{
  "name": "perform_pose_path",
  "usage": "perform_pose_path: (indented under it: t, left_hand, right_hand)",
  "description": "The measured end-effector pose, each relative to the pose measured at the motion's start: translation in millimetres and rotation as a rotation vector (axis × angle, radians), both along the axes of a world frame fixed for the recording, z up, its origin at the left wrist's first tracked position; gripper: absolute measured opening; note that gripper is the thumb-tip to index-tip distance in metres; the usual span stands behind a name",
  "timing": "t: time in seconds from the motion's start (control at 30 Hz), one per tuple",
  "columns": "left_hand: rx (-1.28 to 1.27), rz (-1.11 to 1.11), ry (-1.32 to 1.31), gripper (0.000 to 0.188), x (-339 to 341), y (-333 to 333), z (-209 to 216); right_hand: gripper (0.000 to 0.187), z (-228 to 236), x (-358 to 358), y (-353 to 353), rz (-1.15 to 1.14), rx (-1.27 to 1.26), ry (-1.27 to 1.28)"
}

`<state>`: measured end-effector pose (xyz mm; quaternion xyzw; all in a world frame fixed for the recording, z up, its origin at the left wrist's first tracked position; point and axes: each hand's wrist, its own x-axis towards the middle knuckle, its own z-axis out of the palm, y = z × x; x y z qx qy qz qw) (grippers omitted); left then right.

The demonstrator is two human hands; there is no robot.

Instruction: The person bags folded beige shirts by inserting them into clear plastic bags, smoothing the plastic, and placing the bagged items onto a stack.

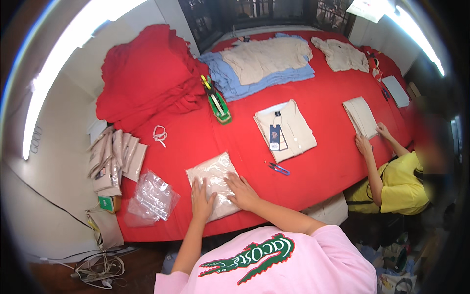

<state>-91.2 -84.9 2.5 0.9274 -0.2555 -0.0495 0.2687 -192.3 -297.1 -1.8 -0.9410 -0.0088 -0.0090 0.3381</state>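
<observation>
A folded beige shirt in a clear plastic bag lies flat on the red-covered table before me. My left hand rests on its left side, fingers stretched out. On its right side lies my right hand, fingers spread flat on the plastic. To the left is a loose pile of clear plastic bags. A folded beige shirt with a dark blue tag sits to the right, beyond my hands. Blue-handled thread snips lie just in front of that shirt.
A green tape dispenser stands farther back. Red cloth is heaped at the far left, above bagged shirts. Blue and beige garments lie at the back. A co-worker in yellow handles a folded beige garment at the right.
</observation>
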Motion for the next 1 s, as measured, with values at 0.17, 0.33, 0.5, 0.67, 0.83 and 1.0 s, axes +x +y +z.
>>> perform_pose_path:
  t: [0.17,0.33,0.5,0.67,0.83,1.0]
  left_hand:
    - [-0.199,0.529,0.162,0.066,-75.3,46.1,-39.6]
    - [-0.684,0.691,0.752,0.049,-117.2,52.4,-35.8]
    - [-0.979,0.628,1.050,0.026,-101.7,53.6,14.3]
    - [-1.243,0.577,1.196,0.020,-68.7,61.2,91.2]
    - [-1.166,0.305,1.251,0.023,-42.4,74.4,150.4]
    - [-1.309,0.143,0.960,0.040,-14.6,109.1,167.0]
  right_hand:
    - [0.069,-16.6,-58.4,-4.7,-0.400,0.595,0.012]
    - [0.057,-38.2,-53.3,-21.5,-0.472,0.931,0.436]
    - [0.035,-26.4,-24.3,-28.4,-0.364,0.912,0.661]
    - [0.063,6.9,-39.5,-30.9,-0.299,0.296,-0.186]
    - [0.070,41.7,-16.9,7.7,-0.113,0.177,-0.286]
    - [0.036,69.4,32.4,51.5,-0.002,0.879,0.024]
